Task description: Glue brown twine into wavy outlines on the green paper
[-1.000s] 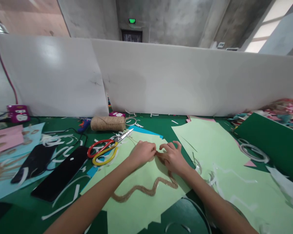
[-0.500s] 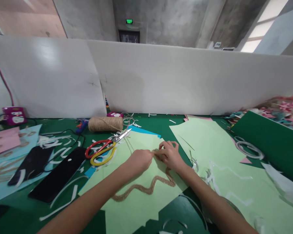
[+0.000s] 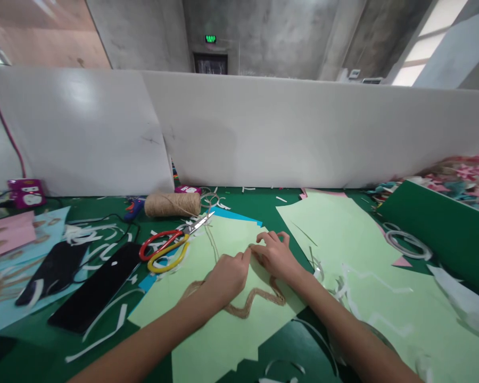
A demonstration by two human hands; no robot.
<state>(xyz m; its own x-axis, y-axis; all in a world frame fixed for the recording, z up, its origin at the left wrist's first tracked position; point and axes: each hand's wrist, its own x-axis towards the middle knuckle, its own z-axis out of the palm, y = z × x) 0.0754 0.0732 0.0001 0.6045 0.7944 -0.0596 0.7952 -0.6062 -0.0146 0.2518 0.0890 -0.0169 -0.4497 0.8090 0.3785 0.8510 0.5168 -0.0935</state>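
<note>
A band of brown jute twine (image 3: 243,311) lies in a zigzag on a pale green sheet of paper (image 3: 211,354). My left hand (image 3: 228,275) is closed, its index finger and thumb pressed together at the end of the twine. Against those fingertips, my right hand (image 3: 275,256) pinches the twine between thumb and index finger, its other fingers bent and raised. The exact hold is partly hidden. A thin strand runs from the left hand toward the twine spool (image 3: 173,205). Scissors (image 3: 171,247) with one red and one yellow handle lie left of the hands.
Black flat pieces (image 3: 98,287) and white paper strips (image 3: 99,340) lie to the left. Another pale green sheet (image 3: 335,229) is at right, near a coil of white cord (image 3: 409,244) and a green box (image 3: 443,234). A white partition (image 3: 287,133) stands behind.
My left hand has turned and shifted slightly down, its index finger now straighter, and its forearm covers more of the zigzag twine. The right hand stays in nearly the same place.
</note>
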